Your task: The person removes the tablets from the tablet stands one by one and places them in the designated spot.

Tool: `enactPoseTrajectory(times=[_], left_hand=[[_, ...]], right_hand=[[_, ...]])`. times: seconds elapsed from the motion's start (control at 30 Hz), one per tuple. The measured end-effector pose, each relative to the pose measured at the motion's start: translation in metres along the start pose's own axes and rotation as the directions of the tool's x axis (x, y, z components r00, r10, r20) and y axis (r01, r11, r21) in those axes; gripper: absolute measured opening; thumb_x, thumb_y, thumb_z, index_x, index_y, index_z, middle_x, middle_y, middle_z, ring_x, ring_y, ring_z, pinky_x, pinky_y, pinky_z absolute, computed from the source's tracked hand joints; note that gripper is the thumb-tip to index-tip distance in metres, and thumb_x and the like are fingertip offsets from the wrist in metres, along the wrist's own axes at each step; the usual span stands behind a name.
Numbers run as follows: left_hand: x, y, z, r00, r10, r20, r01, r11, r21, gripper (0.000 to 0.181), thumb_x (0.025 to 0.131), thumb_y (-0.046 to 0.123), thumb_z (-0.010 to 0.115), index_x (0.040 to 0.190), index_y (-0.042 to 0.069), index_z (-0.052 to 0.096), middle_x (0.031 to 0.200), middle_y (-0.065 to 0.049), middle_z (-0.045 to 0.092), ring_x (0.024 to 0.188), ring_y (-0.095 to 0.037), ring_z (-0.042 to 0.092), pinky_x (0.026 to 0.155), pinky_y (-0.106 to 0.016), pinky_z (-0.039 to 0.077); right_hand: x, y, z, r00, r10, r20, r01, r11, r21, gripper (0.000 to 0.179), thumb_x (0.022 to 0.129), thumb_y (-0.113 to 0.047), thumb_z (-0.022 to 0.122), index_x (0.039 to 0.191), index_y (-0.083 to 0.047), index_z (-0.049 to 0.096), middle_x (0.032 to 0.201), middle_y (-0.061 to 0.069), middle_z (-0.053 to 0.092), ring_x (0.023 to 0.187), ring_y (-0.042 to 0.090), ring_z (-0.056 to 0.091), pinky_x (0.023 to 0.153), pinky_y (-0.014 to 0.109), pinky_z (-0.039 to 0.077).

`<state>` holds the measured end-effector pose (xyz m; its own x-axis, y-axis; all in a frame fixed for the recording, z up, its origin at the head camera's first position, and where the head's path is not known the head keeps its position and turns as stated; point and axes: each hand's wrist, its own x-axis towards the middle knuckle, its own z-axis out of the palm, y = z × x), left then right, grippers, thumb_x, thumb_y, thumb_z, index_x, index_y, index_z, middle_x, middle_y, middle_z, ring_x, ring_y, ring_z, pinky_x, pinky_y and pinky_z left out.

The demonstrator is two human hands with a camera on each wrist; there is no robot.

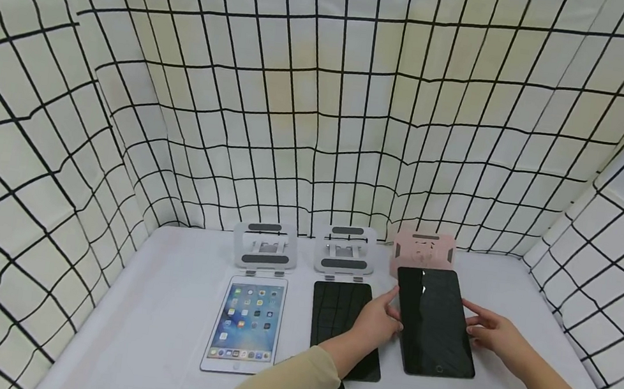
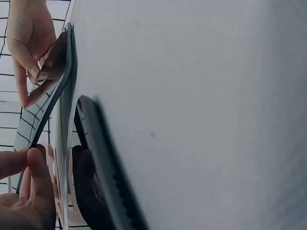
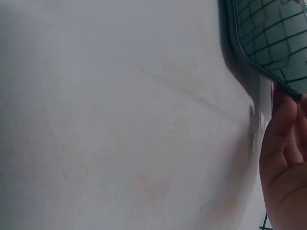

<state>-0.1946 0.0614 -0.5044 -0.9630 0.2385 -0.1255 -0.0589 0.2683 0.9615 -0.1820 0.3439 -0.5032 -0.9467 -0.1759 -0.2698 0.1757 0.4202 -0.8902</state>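
Note:
A black-screened tablet (image 1: 436,324) is held between both hands at the right of the table, its near edge with the home button toward me. My left hand (image 1: 377,321) pinches its left edge between thumb and fingers. On the opposite edge, my right hand (image 1: 498,336) holds it the same way; the right wrist view shows the thumb and fingers (image 3: 283,115) at its rim. The left wrist view has this tablet (image 2: 60,91) tilted. Under my left forearm lies a second dark tablet (image 1: 338,306), partly covered. Behind the held tablet stands a pink tablet stand (image 1: 424,249).
A white tablet (image 1: 245,322) with a lit screen of app icons lies to the left. Two clear-and-grey stands (image 1: 264,258) (image 1: 343,263) are at the table's back. White cloth walls with black grid lines (image 1: 343,127) surround the white table (image 1: 154,311).

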Motion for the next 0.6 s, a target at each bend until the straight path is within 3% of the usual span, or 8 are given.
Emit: enactPoseTrajectory(times=[0.23, 0.6], left_hand=[[-0.0028, -0.0006, 0.0051, 0.998, -0.047, 0.033, 0.049, 0.997, -0.054, 0.075, 0.082, -0.014, 0.068, 0.149, 0.009, 0.045, 0.073, -0.001, 0.056, 0.050, -0.014, 0.055, 0.051, -0.027, 0.051], [-0.0055, 0.0040, 0.0070, 0.981, -0.179, 0.075, 0.186, 0.978, -0.090, 0.074, 0.081, -0.016, 0.065, 0.148, 0.007, 0.046, 0.068, -0.008, 0.060, 0.047, -0.012, 0.053, 0.051, -0.025, 0.053]], right_hand=[[-0.0031, 0.0023, -0.0030, 0.997, 0.053, 0.054, -0.056, 0.997, 0.061, 0.062, 0.099, -0.004, 0.052, 0.154, 0.003, 0.024, 0.115, 0.013, 0.063, 0.092, 0.021, 0.060, 0.076, 0.034, 0.055], [-0.0025, 0.0028, -0.0049, 0.988, 0.136, 0.068, -0.142, 0.986, 0.088, 0.062, 0.098, -0.005, 0.053, 0.153, 0.005, 0.027, 0.109, 0.012, 0.063, 0.090, 0.023, 0.061, 0.076, 0.036, 0.055]])
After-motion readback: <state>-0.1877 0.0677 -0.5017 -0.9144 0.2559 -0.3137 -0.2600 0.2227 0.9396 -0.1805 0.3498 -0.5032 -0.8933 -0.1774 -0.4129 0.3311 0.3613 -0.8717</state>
